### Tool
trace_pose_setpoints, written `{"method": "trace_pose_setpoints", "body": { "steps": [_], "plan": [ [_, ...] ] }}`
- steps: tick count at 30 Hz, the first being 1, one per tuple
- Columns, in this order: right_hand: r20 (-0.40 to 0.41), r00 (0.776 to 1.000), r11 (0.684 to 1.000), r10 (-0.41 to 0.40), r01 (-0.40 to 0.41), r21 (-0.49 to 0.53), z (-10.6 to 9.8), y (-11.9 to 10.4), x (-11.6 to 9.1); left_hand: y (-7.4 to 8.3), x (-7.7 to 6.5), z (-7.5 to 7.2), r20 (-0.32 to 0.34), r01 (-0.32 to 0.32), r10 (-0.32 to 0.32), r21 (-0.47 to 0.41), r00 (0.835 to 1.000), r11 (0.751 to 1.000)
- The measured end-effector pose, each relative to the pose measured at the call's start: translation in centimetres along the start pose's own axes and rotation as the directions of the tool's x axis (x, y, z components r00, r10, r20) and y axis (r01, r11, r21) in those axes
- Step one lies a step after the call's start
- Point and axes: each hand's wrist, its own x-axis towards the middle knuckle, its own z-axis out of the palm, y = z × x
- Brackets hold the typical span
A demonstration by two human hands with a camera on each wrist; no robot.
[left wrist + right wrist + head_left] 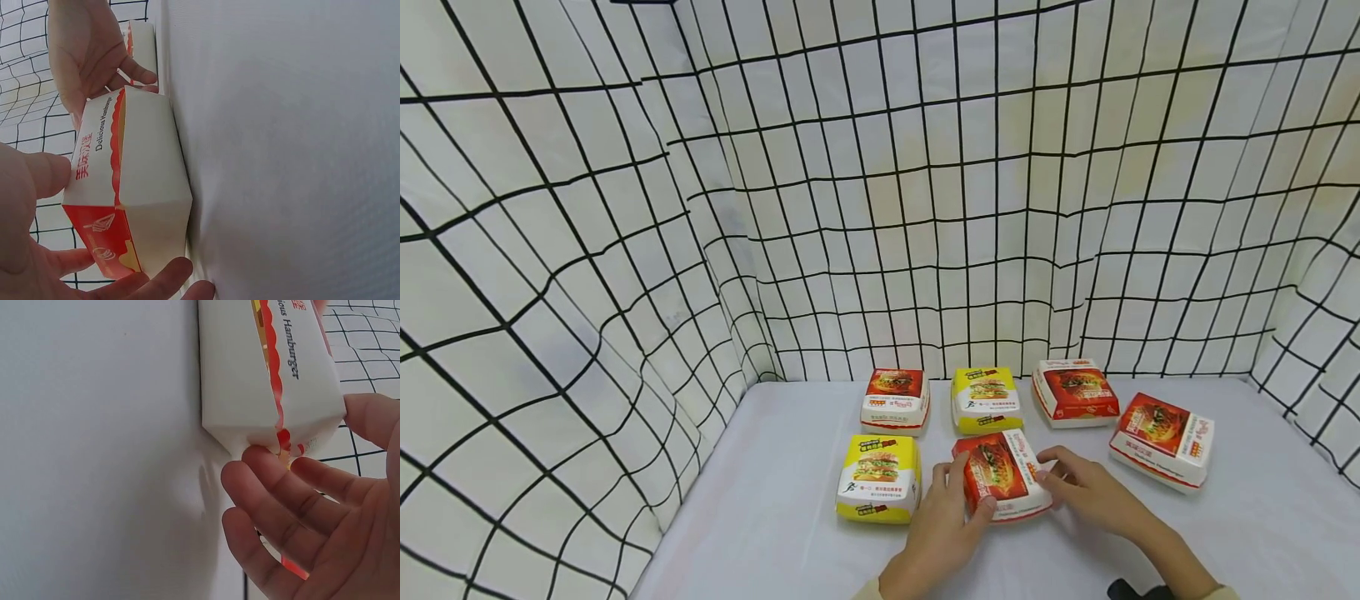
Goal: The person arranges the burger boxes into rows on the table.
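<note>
In the head view, a red and white hamburger box (1000, 473) lies on the white table between both hands. My left hand (943, 518) holds its left side, with the thumb on the front edge and the fingers along the side. At the opposite side, my right hand (1088, 493) grips the right corner. The right wrist view has that thumb on the top edge and the fingertips against the side of the box (240, 375). The lid of the box (150, 150) is closed, "Delicious Hamburger" printed on its front. Left of it sits a yellow and white burger box (878, 479).
Behind stand a red and white box (895, 400), a yellow one (987, 400) and another red one (1075, 393). A further red and white box (1162, 442) sits at the right. White cloth with a black grid (910, 208) walls the table (760, 500) at the back and sides.
</note>
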Motion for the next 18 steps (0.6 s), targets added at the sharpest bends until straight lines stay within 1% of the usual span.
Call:
{"method": "trace_pose_setpoints", "body": {
  "steps": [4, 8, 13, 15, 18],
  "plan": [
    [0.016, 1.000, 1.000, 0.001, -0.001, -0.003, 0.00, -0.03, 0.07, -0.13, 0.09, -0.09, 0.025, 0.010, -0.010, -0.026, 1.000, 1.000],
    [0.032, 0.999, 1.000, -0.003, 0.003, 0.009, -0.03, -0.04, 0.05, -0.15, 0.06, -0.20, 0.032, 0.002, -0.001, -0.033, 0.999, 0.999],
    [0.058, 0.998, 0.999, 0.011, -0.013, 0.029, -0.09, -0.15, -0.13, -0.16, -0.04, -0.08, 0.021, -0.007, 0.007, -0.029, 1.000, 1.000],
    [0.061, 0.998, 0.999, 0.018, -0.019, 0.027, -0.09, -0.19, -0.19, -0.18, -0.08, -0.03, 0.010, -0.021, 0.021, -0.017, 1.000, 1.000],
    [0.065, 0.998, 1.000, 0.006, -0.008, 0.019, -0.14, -0.29, -0.33, -0.17, -0.12, -0.02, -0.002, -0.034, 0.034, -0.003, 0.999, 0.999]
  ]
}}
